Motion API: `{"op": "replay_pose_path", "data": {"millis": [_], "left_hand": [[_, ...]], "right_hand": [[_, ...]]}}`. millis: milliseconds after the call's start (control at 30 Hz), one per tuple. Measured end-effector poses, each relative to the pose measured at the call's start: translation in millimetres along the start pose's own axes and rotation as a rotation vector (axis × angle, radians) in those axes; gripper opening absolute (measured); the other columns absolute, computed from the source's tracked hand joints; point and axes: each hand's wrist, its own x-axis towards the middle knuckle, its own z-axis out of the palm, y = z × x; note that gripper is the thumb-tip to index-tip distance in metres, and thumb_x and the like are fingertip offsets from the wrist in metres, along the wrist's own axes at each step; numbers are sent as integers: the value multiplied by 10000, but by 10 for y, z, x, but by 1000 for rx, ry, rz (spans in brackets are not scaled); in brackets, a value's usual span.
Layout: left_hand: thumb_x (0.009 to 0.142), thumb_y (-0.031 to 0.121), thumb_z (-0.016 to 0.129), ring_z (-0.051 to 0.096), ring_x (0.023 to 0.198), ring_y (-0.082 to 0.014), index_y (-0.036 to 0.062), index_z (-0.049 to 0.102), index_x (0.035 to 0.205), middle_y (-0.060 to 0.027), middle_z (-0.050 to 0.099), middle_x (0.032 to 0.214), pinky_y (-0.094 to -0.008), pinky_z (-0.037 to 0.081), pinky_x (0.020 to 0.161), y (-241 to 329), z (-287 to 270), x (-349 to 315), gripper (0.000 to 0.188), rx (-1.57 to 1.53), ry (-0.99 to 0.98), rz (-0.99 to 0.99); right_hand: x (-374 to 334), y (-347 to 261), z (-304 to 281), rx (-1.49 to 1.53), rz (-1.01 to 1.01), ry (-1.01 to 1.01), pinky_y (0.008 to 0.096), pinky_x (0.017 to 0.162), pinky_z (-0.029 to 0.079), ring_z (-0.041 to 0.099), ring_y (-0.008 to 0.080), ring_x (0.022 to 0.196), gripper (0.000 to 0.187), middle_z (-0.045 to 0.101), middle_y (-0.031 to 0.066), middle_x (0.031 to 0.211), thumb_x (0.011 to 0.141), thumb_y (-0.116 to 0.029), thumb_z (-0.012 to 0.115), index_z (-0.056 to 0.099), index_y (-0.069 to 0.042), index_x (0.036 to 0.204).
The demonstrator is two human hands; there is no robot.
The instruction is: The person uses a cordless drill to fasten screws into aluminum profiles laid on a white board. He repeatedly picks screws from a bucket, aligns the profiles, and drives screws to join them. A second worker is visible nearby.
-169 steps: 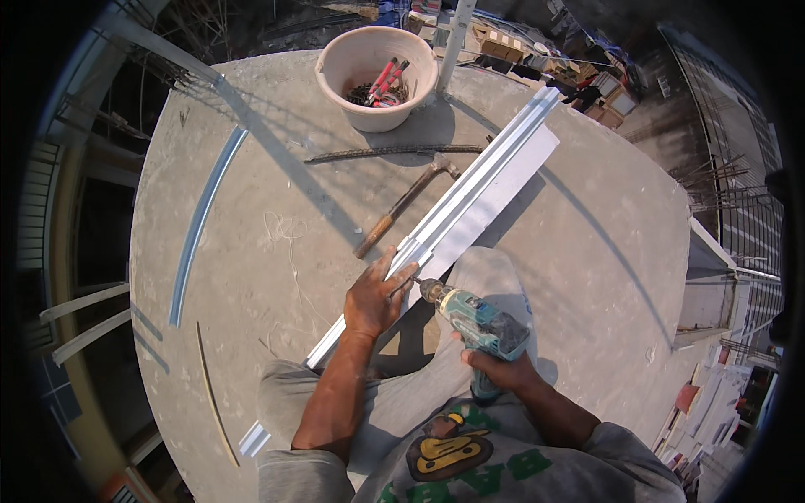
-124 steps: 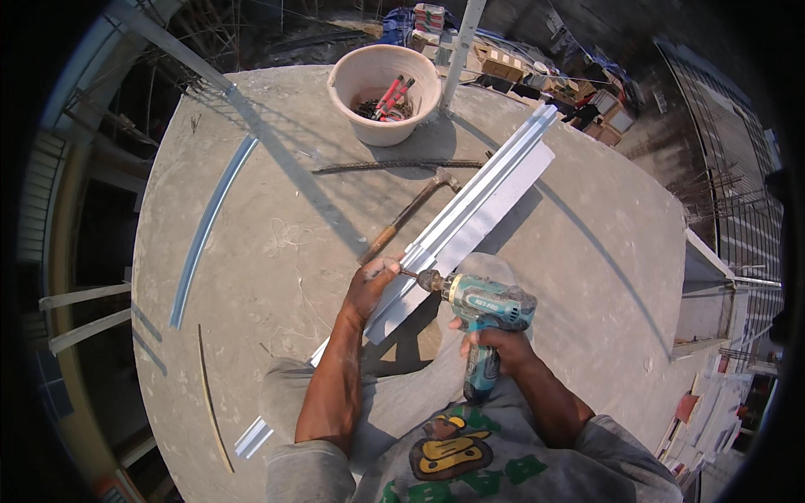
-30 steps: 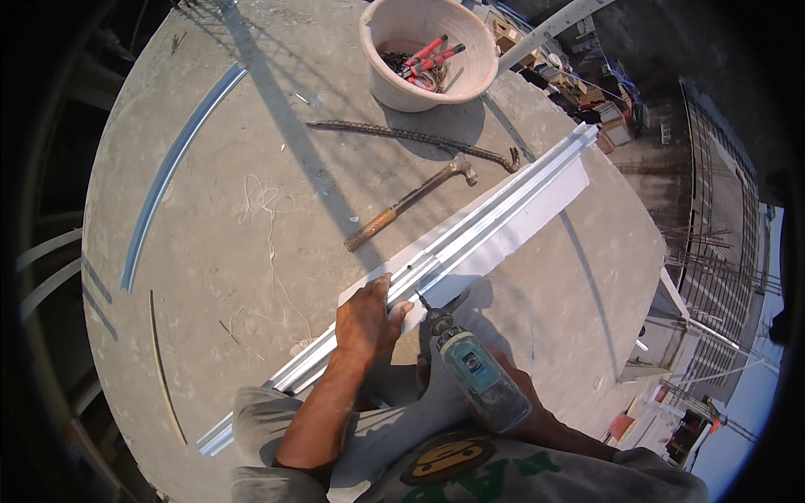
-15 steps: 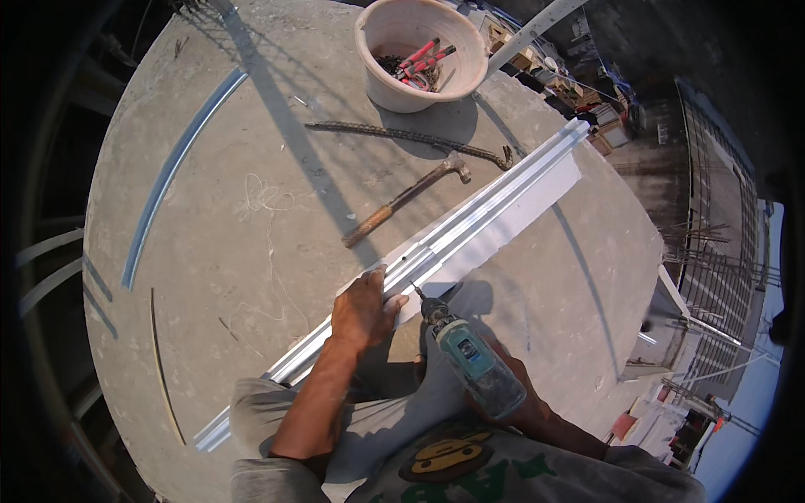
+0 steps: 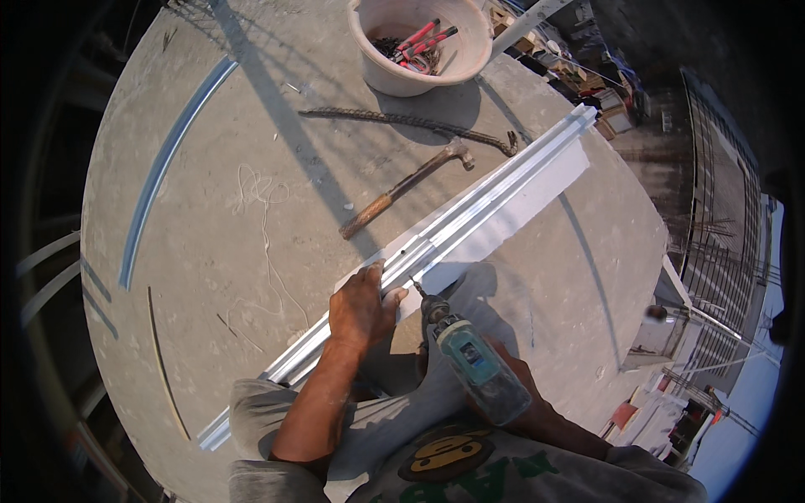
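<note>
The left hand (image 5: 356,312) clasped a metal channel (image 5: 501,189) slanting from two to eight o'clock; the right hand (image 5: 515,369), partly hidden at five, held a teal cordless drill (image 5: 482,373), bit near the channel.

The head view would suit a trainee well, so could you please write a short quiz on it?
1. Which hand rests on the metal rail?
2. What is the main colour of the drill: (a) yellow, (b) teal or (c) red?
3. Fill in: the red-handled tool lies in the ____.

Key: 1. the left hand; 2. (b); 3. bucket.
</note>
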Motion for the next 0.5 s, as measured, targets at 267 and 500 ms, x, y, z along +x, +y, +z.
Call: {"op": "replay_pose_path", "data": {"millis": [267,500], "left_hand": [[873,391,719,665,1062,-353,-3,561,1302,-197,668,1175,-418,528,899,-21,56,-12,603,11,97,46],[865,396,728,672,1045,-353,2,566,1300,-201,673,1162,-418,528,894,-23,51,-10,609,0,117,62]], "right_hand": [[-17,28,44,56,-71,56,384,882,547,673,336,1075,661,627,197,1214,846,-183,753,433,-28,1404],[-19,40,40,72,-84,56,386,894,544,666,353,1080,606,611,207,1230,856,-163,732,470,-17,1383]]}}
